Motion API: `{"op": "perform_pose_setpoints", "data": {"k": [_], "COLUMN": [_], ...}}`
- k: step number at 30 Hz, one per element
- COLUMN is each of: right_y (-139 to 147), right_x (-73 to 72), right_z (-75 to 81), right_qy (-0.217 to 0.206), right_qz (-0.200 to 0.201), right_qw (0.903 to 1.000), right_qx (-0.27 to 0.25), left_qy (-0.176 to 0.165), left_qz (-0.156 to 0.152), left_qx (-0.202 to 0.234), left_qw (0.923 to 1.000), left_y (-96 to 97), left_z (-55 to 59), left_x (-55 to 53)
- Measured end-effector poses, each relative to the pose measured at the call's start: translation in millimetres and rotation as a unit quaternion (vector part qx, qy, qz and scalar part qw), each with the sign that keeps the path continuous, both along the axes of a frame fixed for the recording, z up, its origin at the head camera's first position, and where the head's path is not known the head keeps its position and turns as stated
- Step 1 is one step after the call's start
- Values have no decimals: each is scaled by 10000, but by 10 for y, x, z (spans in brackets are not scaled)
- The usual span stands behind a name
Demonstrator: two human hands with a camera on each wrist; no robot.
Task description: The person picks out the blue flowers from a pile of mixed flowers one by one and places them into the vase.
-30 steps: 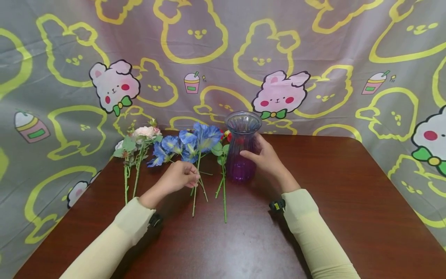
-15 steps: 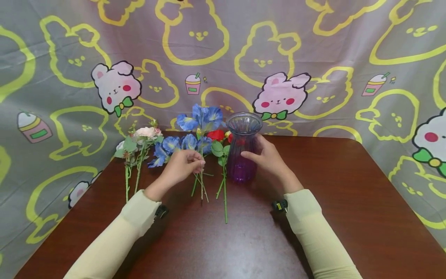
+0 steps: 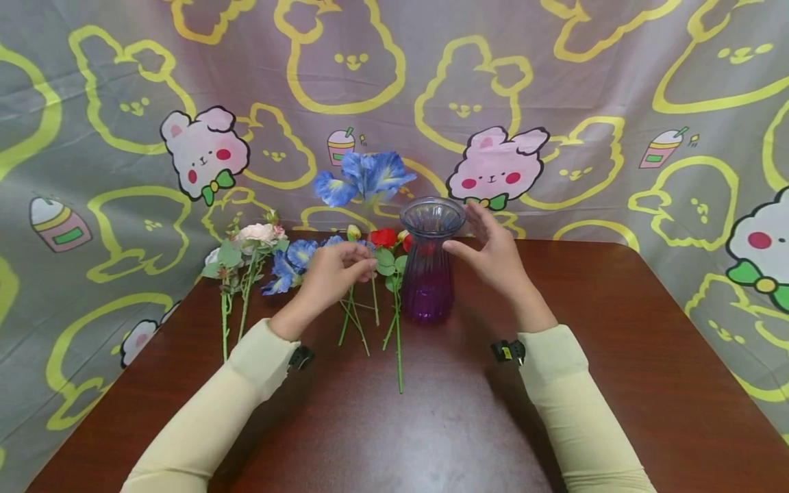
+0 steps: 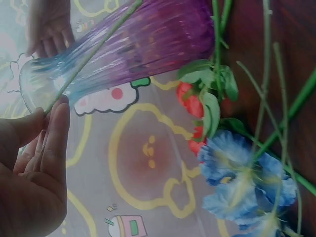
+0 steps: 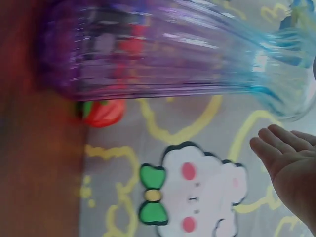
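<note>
My left hand [image 3: 335,277] pinches the thin green stem [image 4: 91,57] of a blue iris [image 3: 364,179] between thumb and fingertips. The bloom stands upright above the hand, left of the vase's mouth. A ribbed glass vase [image 3: 428,274], purple at the base and bluish at its flared rim, stands upright on the table. To the right of its neck is my right hand [image 3: 493,257], fingers spread and relaxed, holding nothing. In the right wrist view, the same hand [image 5: 289,168] shows apart from the glass.
More blue irises [image 3: 288,268] lie behind the left hand, their stems crossing on the brown table [image 3: 592,356]. Red roses [image 3: 383,238] with green leaves lie left of the vase. Pale pink roses [image 3: 255,236] lie farther left. A patterned cloth [image 3: 382,75] hangs behind.
My left hand has raised the blue iris off the table and brought it up and right, toward the vase. My right hand has let go of the vase and shifted up and right.
</note>
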State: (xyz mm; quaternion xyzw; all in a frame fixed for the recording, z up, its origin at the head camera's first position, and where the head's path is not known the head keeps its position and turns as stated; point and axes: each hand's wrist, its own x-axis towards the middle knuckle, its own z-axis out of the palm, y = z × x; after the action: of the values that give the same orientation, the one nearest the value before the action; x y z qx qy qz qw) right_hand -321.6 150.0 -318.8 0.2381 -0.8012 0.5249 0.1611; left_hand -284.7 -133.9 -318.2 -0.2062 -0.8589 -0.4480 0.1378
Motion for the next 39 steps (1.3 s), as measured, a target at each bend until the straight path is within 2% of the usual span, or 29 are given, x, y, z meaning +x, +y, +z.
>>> {"op": "perform_pose_setpoints", "data": {"k": [5, 8, 11, 15, 19, 24, 31, 39], "right_y": [-71, -147, -229, -337, -401, -412, -402, -391], "right_x": [110, 170, 228, 271, 278, 308, 307, 306], "right_z": [210, 316, 388, 422, 413, 432, 445, 440], "right_qy": [547, 942, 1083, 988, 1020, 998, 728, 411], "right_qz": [24, 197, 415, 657, 732, 563, 312, 216], "right_qw": [9970, 9914, 9871, 9872, 9877, 9895, 9935, 9950], "right_qx": [-552, -885, -1105, -1066, -928, -883, -814, -882], "left_qy": [166, 272, 278, 179, 236, 423, 367, 460], "left_qz": [-233, -373, -487, -706, -876, -1005, -1256, -1265], "left_qx": [296, 406, 483, 689, 788, 746, 1047, 911], "left_qw": [9992, 9981, 9973, 9950, 9928, 9912, 9859, 9867], "left_y": [121, 209, 311, 441, 538, 615, 704, 757], "left_z": [58, 94, 130, 172, 180, 172, 173, 165], "left_x": [-18, -26, -29, -35, -41, -44, -56, -63]}}
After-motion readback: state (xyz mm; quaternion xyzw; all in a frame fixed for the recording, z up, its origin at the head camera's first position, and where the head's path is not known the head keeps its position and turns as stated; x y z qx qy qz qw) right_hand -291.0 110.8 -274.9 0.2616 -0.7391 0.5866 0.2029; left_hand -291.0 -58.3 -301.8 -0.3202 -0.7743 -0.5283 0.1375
